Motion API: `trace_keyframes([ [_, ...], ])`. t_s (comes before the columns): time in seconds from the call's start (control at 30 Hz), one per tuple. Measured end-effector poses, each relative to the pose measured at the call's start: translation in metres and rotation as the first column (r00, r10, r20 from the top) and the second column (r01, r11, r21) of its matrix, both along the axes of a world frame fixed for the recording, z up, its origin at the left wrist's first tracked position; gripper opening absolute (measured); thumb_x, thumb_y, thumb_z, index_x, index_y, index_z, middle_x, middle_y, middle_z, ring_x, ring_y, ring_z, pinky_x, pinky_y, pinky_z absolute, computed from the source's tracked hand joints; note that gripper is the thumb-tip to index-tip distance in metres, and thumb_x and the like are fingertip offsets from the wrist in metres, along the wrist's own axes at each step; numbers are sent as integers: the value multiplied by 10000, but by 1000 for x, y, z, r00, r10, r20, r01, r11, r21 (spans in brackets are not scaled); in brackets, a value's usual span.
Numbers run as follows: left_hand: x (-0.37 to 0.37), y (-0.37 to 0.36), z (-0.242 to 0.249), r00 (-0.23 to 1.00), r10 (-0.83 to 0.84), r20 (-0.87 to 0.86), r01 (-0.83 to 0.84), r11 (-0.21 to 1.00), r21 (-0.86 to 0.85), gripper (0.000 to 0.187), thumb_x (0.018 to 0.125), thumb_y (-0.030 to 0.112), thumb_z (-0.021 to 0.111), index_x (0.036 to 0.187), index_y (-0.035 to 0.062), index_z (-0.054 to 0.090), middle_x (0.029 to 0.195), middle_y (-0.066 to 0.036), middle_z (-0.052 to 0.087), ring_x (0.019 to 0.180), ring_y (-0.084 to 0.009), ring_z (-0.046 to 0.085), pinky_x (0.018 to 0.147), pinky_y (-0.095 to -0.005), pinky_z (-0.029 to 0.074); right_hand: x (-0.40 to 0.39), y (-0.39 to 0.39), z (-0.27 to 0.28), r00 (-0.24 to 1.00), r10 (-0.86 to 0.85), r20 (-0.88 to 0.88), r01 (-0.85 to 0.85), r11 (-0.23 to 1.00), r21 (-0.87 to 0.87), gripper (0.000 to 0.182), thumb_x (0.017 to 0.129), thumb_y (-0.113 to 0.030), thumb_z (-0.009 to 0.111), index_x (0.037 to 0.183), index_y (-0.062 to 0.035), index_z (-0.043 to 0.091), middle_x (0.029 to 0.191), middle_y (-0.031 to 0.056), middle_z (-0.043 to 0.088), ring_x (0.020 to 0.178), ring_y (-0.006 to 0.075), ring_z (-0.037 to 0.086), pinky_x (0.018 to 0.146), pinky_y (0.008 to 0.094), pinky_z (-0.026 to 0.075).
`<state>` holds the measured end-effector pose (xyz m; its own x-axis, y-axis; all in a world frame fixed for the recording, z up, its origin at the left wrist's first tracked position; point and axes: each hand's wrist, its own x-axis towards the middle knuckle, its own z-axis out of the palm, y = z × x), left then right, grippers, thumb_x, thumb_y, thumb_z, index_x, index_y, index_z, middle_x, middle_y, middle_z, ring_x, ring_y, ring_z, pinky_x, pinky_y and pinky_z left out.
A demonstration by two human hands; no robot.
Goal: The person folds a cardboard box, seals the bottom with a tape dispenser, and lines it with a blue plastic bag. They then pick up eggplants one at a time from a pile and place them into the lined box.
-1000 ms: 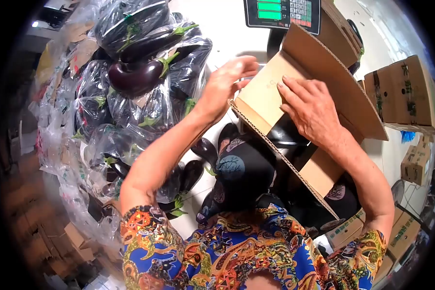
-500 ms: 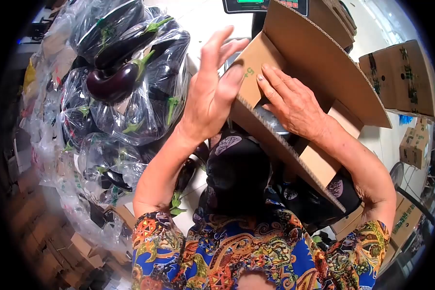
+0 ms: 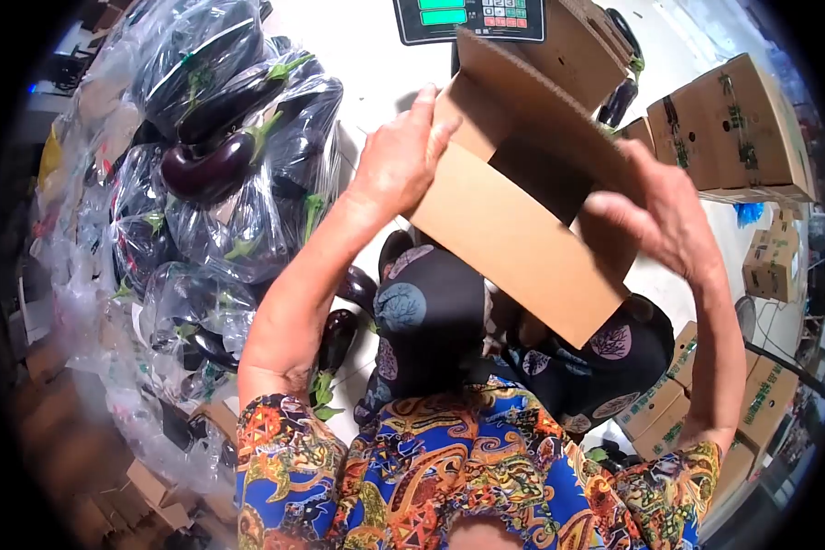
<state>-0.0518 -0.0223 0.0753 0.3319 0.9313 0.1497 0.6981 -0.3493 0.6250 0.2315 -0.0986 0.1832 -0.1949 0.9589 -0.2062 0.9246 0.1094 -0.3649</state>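
An open cardboard box (image 3: 513, 243) rests across my lap, with its inside in shadow and one long panel facing up toward me. At its left end, my left hand (image 3: 397, 158) grips the corner, fingers closed on the cardboard. My right hand (image 3: 665, 213) is at the opposite end, slightly blurred. Its thumb is spread away from the fingers and overlaps the box's opening, while the fingertips are right by the far wall's edge.
Bagged eggplants (image 3: 238, 165) are heaped on the left, and a loose eggplant (image 3: 337, 339) lies by my leg. A digital scale (image 3: 467, 20) stands ahead. Taped cartons (image 3: 738, 128) are on the right, with more boxes (image 3: 678, 394) beside my right elbow.
My right hand has come out of the box and moved to its right end. My left hand has closed on the left corner. The box has turned, so its near long panel shows broadly.
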Motion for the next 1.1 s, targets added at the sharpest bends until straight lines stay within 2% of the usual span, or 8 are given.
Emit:
trace_keyframes([
  [0.07,-8,4,-3,994,33,105,-25,996,-82,538,997,380,431,1349,-26,444,1176,-291,594,1078,-436,586,931,-453,450,-10,-12,-6,985,79,-151,-78,997,14,838,767,-595,684,1322,-14,446,1112,273,610,1061,381,601,914,453,468],
  [0.17,-15,-1,-2,930,160,332,-86,970,-228,480,1013,332,393,1327,-23,475,1161,-217,628,1075,-292,607,951,-358,446,-30,-42,-51,956,251,150,-273,950,149,1088,722,-704,634,1486,-37,239,1520,278,194,1408,433,193,1142,520,172],
  [0.27,-18,3,-11,555,415,721,91,831,-548,511,1017,317,386,1396,-25,366,1255,-227,565,1098,-231,587,926,-313,471,-30,-36,-67,962,230,149,-263,929,262,998,745,-645,651,1471,-56,301,1518,255,224,1405,406,223,1116,509,218],
  [0.33,-30,7,-13,501,434,749,277,739,-614,608,1014,431,379,1439,1,316,1352,-241,487,1166,-247,546,958,-333,456,-25,-32,-74,987,161,24,-161,950,266,844,789,-551,668,1432,-76,396,1508,222,279,1398,392,247,1104,495,234],
  [0.47,-31,17,-12,608,278,744,355,743,-568,759,977,606,282,1476,33,276,1436,-225,408,1303,-291,428,1069,-383,350,-32,-30,-87,961,170,220,-244,894,376,598,889,-369,616,1406,-116,454,1501,172,322,1387,344,283,1087,468,257],
  [0.63,-10,46,-2,755,-83,650,372,871,-321,815,951,674,218,1485,61,288,1499,-143,359,1400,-294,299,1141,-401,226,-32,-28,-87,925,211,317,-311,899,307,696,922,-537,454,1478,-133,340,1553,131,243,1414,340,221,1104,474,191],
  [0.77,24,71,-30,910,-363,200,374,927,-19,622,968,508,393,1372,37,430,1384,-190,456,1302,-349,394,1119,-394,273,-34,-29,-81,928,224,297,-312,903,294,717,916,-568,439,1475,-131,342,1553,126,247,1417,340,217,1106,477,192],
  [1.1,9,55,-34,850,-249,464,388,893,-230,493,989,473,354,1290,97,461,1221,-150,500,1196,-287,453,1047,-385,330,-1,-12,-87,948,160,274,-269,864,426,670,881,-444,589,1409,-71,414,1470,143,371,1347,322,331,1076,448,263],
])
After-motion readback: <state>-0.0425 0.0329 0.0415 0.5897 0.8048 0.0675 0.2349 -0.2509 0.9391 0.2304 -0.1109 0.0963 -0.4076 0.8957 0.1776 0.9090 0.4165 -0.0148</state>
